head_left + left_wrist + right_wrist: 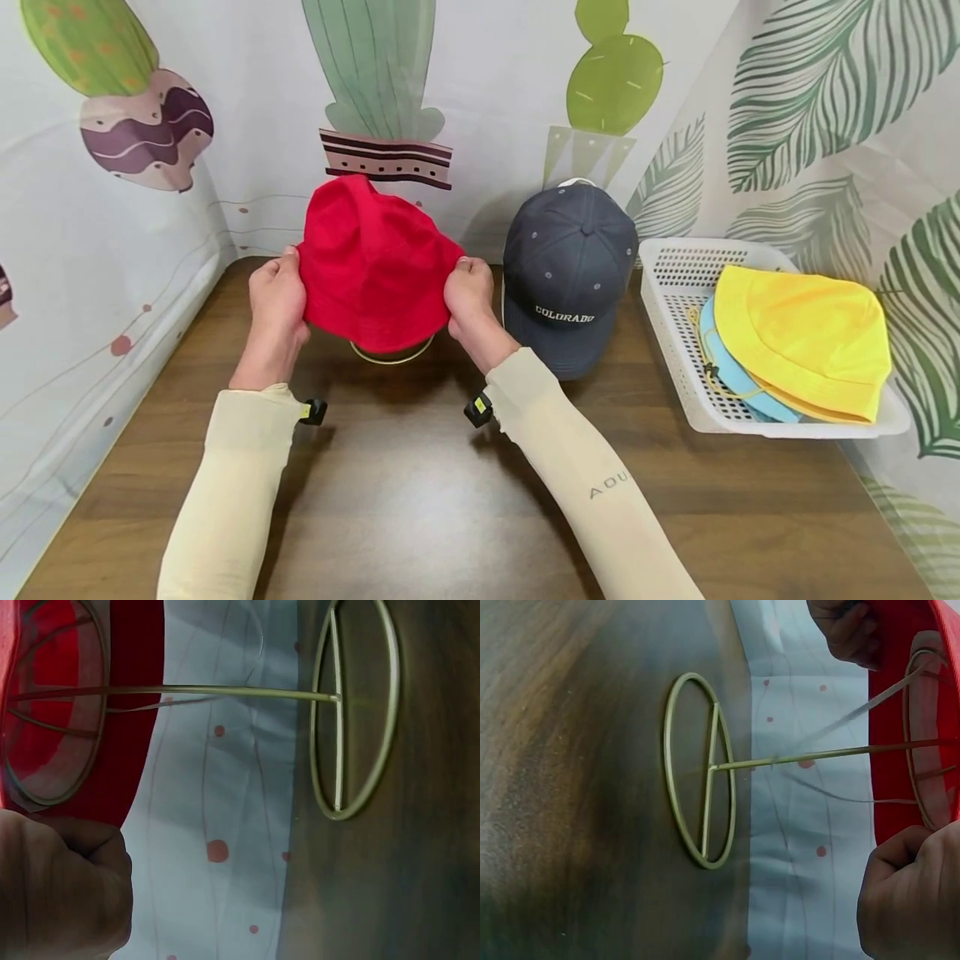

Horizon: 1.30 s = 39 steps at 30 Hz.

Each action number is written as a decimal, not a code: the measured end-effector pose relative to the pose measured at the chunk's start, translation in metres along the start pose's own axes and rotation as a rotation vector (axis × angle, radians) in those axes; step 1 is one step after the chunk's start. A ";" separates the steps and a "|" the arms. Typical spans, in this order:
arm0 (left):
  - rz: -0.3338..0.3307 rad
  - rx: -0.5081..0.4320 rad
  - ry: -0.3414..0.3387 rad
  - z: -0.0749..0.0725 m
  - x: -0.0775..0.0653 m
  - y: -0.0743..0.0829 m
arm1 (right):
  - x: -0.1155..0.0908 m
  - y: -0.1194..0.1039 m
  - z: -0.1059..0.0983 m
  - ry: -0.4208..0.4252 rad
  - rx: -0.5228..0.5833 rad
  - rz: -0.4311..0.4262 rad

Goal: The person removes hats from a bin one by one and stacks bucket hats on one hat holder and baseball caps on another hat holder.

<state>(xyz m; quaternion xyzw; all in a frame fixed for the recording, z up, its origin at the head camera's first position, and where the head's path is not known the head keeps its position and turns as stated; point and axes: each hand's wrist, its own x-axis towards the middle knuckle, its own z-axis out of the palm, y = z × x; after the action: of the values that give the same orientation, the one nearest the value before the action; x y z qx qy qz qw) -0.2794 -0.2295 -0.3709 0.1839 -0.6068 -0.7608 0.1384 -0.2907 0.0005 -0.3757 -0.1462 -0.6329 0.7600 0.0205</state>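
Note:
A red bucket hat (367, 267) sits over the top of a gold wire hat stand (225, 691), its brim held on both sides. My left hand (277, 292) pinches the left edge of the brim, and my right hand (472, 296) pinches the right edge. From below, in the right wrist view, the stand's ring base (669, 750) rests on the table, and its upper wire ring lies inside the hat. Thin pale straps (870, 703) hang from the hat near the pole. Just right of my right hand is a dark blue cap (570, 258) lettered COLORADO.
On the right of the wooden table (420, 500) stands a white plastic basket (667, 367). It holds a yellow bucket hat (810, 342) with a cord, lying over a light blue hat (723, 358). A cloth printed with cacti and leaves (495, 92) hangs behind.

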 end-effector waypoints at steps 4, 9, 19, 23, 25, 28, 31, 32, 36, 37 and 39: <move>-0.036 0.025 -0.022 -0.002 0.002 -0.003 | 0.001 0.004 -0.001 0.002 -0.010 -0.004; -0.063 0.045 -0.043 -0.004 0.007 -0.010 | 0.004 0.011 -0.001 -0.004 -0.023 -0.012; -0.101 0.104 -0.058 -0.009 0.018 -0.033 | 0.013 0.028 -0.001 -0.004 0.010 0.009; -0.107 0.132 -0.085 -0.010 0.019 -0.037 | 0.016 0.033 -0.002 -0.004 0.002 0.013; -0.104 0.155 -0.087 -0.010 0.020 -0.038 | 0.017 0.034 -0.002 -0.010 0.001 0.016; -0.097 0.181 -0.078 -0.010 0.021 -0.039 | 0.018 0.037 -0.001 -0.010 -0.008 0.016; -0.089 0.191 -0.079 -0.009 0.023 -0.042 | 0.020 0.041 -0.001 0.004 -0.023 0.012; -0.083 0.200 -0.077 -0.009 0.023 -0.042 | 0.020 0.042 0.000 0.008 -0.029 0.009; -0.061 0.211 -0.064 -0.010 0.023 -0.043 | 0.022 0.047 0.002 0.013 -0.047 -0.006; -0.053 0.218 -0.060 -0.010 0.023 -0.044 | 0.023 0.048 0.002 0.014 -0.052 -0.012; -0.039 0.225 -0.059 -0.011 0.023 -0.044 | 0.023 0.050 0.004 0.014 -0.057 -0.026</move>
<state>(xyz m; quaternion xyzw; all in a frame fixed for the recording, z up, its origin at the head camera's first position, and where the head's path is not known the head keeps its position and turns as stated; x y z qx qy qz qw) -0.2948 -0.2389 -0.4180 0.1874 -0.6886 -0.6954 0.0840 -0.3061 -0.0076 -0.4278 -0.1438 -0.6559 0.7404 0.0309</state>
